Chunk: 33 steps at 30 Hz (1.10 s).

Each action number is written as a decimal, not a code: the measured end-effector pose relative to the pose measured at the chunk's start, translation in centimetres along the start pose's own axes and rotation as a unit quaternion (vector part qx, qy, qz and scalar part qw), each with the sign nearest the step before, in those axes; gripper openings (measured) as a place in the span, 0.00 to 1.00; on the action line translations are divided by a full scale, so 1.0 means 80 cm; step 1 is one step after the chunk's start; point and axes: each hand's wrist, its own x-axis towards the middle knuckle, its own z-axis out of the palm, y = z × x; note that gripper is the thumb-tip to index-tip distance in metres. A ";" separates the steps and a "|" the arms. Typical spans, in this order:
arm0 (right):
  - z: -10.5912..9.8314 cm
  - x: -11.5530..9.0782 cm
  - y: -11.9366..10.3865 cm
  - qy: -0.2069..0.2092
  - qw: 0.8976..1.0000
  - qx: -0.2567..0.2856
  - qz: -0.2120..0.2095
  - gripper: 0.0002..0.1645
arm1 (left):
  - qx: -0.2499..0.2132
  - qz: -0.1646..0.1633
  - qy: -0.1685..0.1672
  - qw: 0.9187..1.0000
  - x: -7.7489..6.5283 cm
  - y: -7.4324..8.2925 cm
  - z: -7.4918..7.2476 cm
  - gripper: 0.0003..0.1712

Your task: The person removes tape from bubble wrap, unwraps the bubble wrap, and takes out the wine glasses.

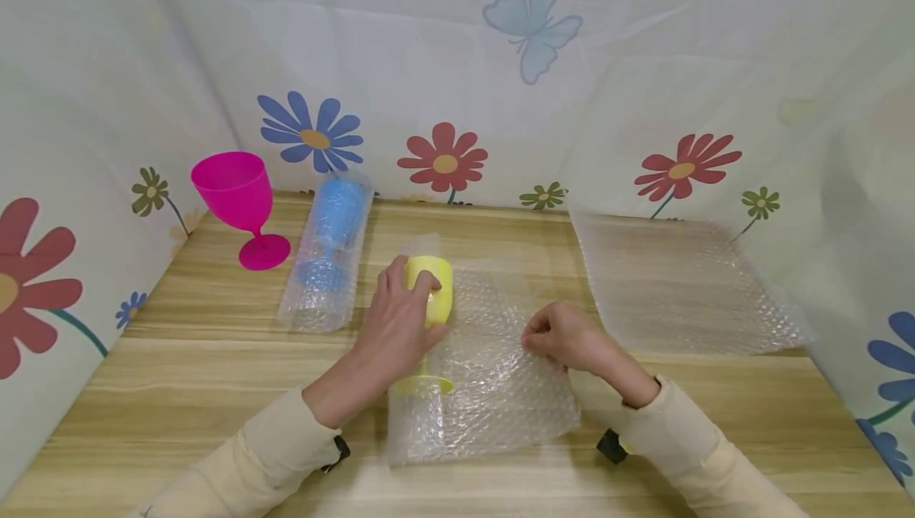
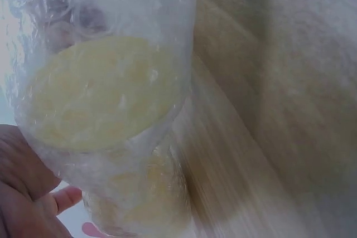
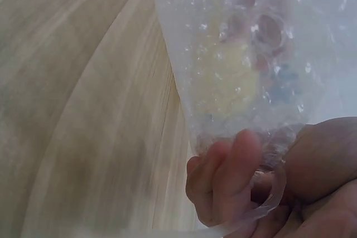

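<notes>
A yellow plastic goblet (image 1: 442, 295) lies on its side on a sheet of bubble wrap (image 1: 500, 375), its bowl away from me and its foot toward me. My left hand (image 1: 400, 319) grips the goblet's bowl, fingers curled over it. In the left wrist view the goblet's round foot (image 2: 106, 93) shows through a layer of wrap. My right hand (image 1: 572, 339) pinches the right edge of the sheet, slightly raised. The right wrist view shows fingers (image 3: 237, 165) curled on the wrap's edge, with the yellow goblet blurred behind it.
A blue goblet rolled in bubble wrap (image 1: 332, 256) lies to the left. Beyond it, at the far left, a pink goblet (image 1: 239, 192) stands upright. Another bubble wrap sheet (image 1: 679, 287) lies flat at the right. A flowered curtain (image 1: 443, 65) encloses the wooden table (image 1: 214, 391).
</notes>
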 end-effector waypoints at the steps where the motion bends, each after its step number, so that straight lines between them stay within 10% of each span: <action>1: 0.000 0.000 0.001 0.001 1.000 -0.004 -0.003 0.06 | -0.001 -0.003 0.000 1.000 0.000 -0.001 0.000 0.31; 20: 0.003 0.000 0.016 0.046 0.995 -0.087 -0.019 0.08 | 0.055 -0.022 -0.016 0.998 -0.007 -0.012 0.001 0.41; 33: 0.008 -0.018 0.015 0.090 0.986 -0.142 0.019 0.06 | -0.018 -0.064 -0.021 0.998 -0.009 -0.014 0.001 0.45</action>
